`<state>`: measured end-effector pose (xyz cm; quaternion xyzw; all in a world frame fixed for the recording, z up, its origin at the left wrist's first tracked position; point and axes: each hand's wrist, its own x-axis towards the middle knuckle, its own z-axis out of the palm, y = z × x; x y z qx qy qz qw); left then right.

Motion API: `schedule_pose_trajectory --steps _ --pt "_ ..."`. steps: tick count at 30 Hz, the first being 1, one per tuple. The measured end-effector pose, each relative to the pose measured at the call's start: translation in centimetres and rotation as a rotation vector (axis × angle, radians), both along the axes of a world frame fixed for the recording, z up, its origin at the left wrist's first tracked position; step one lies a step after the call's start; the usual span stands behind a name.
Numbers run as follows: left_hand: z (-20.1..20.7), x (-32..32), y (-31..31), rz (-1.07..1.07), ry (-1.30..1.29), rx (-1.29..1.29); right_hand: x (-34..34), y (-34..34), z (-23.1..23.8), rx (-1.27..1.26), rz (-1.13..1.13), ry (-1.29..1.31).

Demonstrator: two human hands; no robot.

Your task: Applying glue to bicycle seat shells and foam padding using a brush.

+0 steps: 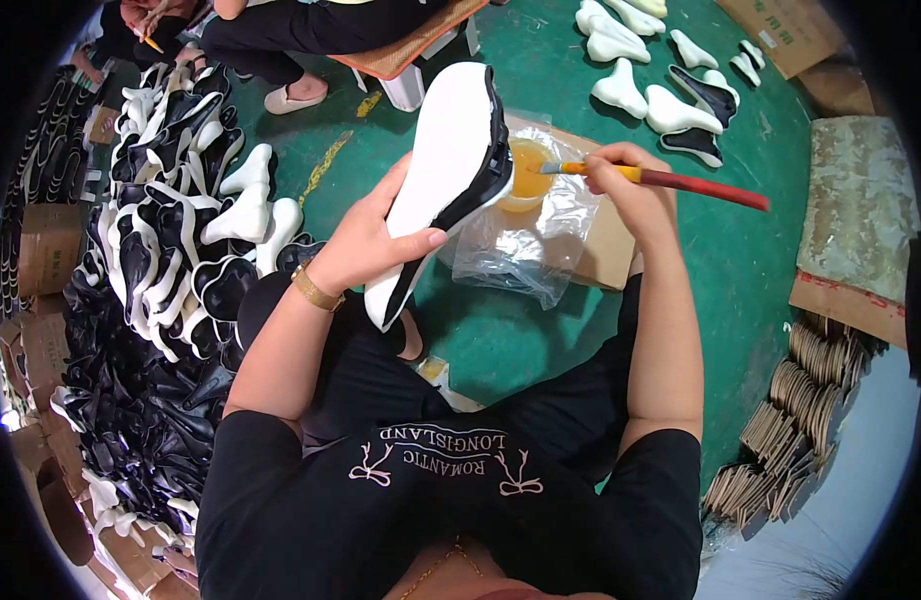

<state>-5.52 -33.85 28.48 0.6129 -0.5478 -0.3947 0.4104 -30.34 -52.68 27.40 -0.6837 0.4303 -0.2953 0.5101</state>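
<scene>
My left hand [373, 232] grips a bicycle saddle [443, 140], its smooth white foam side up and black along the right edge. The thumb lies across the white surface and the other fingers are hidden beneath. In my right hand [633, 188] is a paintbrush [696, 187] with a red and yellow handle, pinched near the bristle end. Its bristles reach into a tub [526, 185] of yellow liquid. The saddle partly covers this tub. Clear plastic sheeting [571, 225] lies under the tub, over a cardboard box [608, 245].
A big pile of black and white saddle parts [161, 230] lies at the left. White saddle foams [621, 90] are spread on the green floor at the upper right. Stacked brown pieces [781, 430] stand at the lower right. Another person sits on a stool [411, 65] ahead.
</scene>
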Motion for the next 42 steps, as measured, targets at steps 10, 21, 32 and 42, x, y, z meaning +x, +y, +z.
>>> schedule_pose_trajectory --steps 10,21,32,42 --pt "-0.6 0.4 -0.5 0.075 -0.19 -0.07 0.1 0.1 1.5 0.043 -0.005 -0.172" --pt "-0.5 0.1 -1.0 -0.002 -0.125 -0.121 0.0 1.0 1.9 -0.085 0.09 -0.223" --pt "-1.9 -1.2 -2.6 0.093 0.116 -0.163 1.5 4.3 3.0 -0.192 0.26 -0.171" --pt "-2.0 -1.7 -4.4 0.084 0.185 -0.2 1.7 4.3 3.8 -0.472 0.293 -0.105"
